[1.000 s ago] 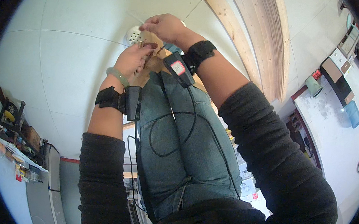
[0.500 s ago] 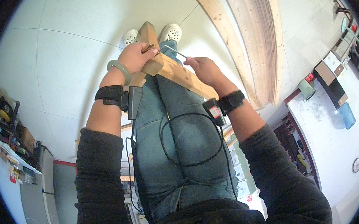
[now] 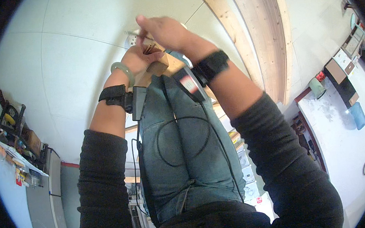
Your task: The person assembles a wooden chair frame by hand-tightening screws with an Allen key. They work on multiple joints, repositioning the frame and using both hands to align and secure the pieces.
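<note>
My left hand (image 3: pixel 136 59), with a pale bangle at its wrist, is closed around several thin brass-coloured bolts (image 3: pixel 149 49). Its thumb lies against the end of a light wooden beam (image 3: pixel 158 68), where pieces of timber meet above my legs. My right hand (image 3: pixel 165 33) is raised over this joint, just beyond the left hand, its fingers curled and blurred by motion. The hex key it grips is mostly hidden; only a faint dark streak shows by the fingers. Another wooden bar (image 3: pixel 175 62) runs from the joint beneath my right wrist.
Long planks (image 3: pixel 266 34) lie on the pale floor at the right. A looped black cable (image 3: pixel 160 152) hangs over my jeans. Far right are a blue water jug (image 3: pixel 356 116) and a green bin (image 3: pixel 317 87); a cluttered shelf (image 3: pixel 9 117) stands at the left.
My right hand has swung left and away from me over the joint, turning as it went, and the hex key has dropped from clear view. The left hand has stayed at the wood.
</note>
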A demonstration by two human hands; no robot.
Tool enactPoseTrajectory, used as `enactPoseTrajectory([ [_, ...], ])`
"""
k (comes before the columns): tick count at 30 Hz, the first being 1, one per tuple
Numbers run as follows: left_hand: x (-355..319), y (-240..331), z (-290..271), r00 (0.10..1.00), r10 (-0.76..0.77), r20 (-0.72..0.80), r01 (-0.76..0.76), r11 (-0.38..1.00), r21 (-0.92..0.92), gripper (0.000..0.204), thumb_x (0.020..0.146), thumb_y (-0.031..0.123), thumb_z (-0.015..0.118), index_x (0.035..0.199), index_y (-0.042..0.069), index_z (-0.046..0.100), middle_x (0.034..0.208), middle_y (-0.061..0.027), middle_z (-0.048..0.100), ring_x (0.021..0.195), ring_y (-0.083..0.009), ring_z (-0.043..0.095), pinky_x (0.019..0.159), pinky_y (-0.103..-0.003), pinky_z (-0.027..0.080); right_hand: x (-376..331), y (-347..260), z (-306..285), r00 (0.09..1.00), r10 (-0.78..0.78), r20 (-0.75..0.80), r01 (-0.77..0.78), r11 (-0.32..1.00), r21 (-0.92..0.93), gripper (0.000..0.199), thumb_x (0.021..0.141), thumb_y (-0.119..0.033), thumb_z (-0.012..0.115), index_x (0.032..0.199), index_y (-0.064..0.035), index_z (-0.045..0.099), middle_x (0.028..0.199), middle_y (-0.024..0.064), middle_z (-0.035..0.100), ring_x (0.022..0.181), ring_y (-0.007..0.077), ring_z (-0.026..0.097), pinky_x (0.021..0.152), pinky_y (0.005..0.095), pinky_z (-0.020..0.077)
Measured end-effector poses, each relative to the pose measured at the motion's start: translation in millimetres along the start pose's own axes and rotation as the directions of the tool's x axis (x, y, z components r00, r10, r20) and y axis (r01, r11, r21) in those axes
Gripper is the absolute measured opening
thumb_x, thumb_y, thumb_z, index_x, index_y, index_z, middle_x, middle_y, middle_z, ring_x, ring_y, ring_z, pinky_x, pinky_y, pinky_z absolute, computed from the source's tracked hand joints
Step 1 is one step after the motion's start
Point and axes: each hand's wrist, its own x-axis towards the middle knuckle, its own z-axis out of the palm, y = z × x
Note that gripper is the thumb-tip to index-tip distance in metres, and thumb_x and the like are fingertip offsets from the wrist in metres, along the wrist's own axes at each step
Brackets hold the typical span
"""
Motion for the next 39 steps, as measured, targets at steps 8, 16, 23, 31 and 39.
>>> enactPoseTrajectory([
  [8, 3.1, -1.4, -4.3, 0.992, -0.017, 0.127, 0.014, 1.000, 0.025, 0.029, 0.084, 0.029, 0.058, 0.095, 0.003, 0.064, 0.084, -0.0064, 0.064, 0.076, -0.0130, 0.057, 0.071, -0.028, 0.045, -115.6, 55.4, -2.7, 0.985, 0.072, -0.158, -0.139, 0.873, -0.468, 0.056, 0.092, -0.047, 0.034, 0.082, -0.0046, 0.068, 0.110, 0.0244, 0.056, 0.118, 0.0344, 0.042, 0.100, 0.0371, 0.0292],
  [16, 4.2, -4.2, -3.3, 0.993, -0.054, 0.109, 0.061, 0.996, -0.060, 0.029, 0.079, 0.028, 0.064, 0.091, 0.002, 0.064, 0.084, -0.0064, 0.064, 0.076, -0.0137, 0.058, 0.072, -0.027, 0.045, -14.0, 101.2, 5.9, 0.856, 0.499, -0.132, -0.458, 0.853, 0.251, 0.063, 0.090, -0.055, 0.031, 0.097, -0.0040, 0.068, 0.107, 0.0180, 0.059, 0.098, 0.0246, 0.053, 0.090, 0.0332, 0.0372],
  [23, 2.4, -3.0, -2.2, 0.998, -0.065, 0.026, 0.065, 0.998, 0.021, 0.029, 0.077, 0.028, 0.066, 0.094, 0.004, 0.065, 0.085, -0.0067, 0.064, 0.080, -0.0157, 0.059, 0.075, -0.027, 0.045, 21.0, 6.7, 2.8, 1.000, 0.027, -0.012, -0.026, 0.996, 0.085, 0.061, 0.091, -0.053, 0.030, 0.093, -0.0056, 0.068, 0.089, 0.0155, 0.062, 0.081, 0.0255, 0.054, 0.082, 0.0358, 0.0410],
  [31, 4.3, -0.3, 4.7, 0.998, -0.056, 0.042, 0.058, 0.998, -0.040, 0.028, 0.074, 0.024, 0.070, 0.088, 0.002, 0.063, 0.082, -0.0062, 0.063, 0.073, -0.0138, 0.059, 0.069, -0.027, 0.047, -108.1, 30.7, -1.3, 0.987, 0.072, -0.147, -0.093, 0.986, -0.141, 0.046, 0.091, -0.039, 0.041, 0.084, -0.0020, 0.066, 0.084, 0.0204, 0.063, 0.085, 0.0323, 0.060, 0.081, 0.0383, 0.0443],
  [39, 1.3, 12.3, 14.2, 0.994, -0.027, -0.104, 0.045, 0.982, 0.181, 0.032, 0.067, 0.027, 0.073, 0.082, 0.000, 0.065, 0.077, -0.0119, 0.065, 0.072, -0.0195, 0.062, 0.068, -0.030, 0.048, -60.5, 111.5, 5.2, 0.902, 0.394, -0.178, -0.399, 0.917, 0.011, 0.055, 0.092, -0.047, 0.031, 0.097, -0.0054, 0.067, 0.105, 0.0215, 0.060, 0.106, 0.0304, 0.053, 0.093, 0.0353, 0.0363],
])
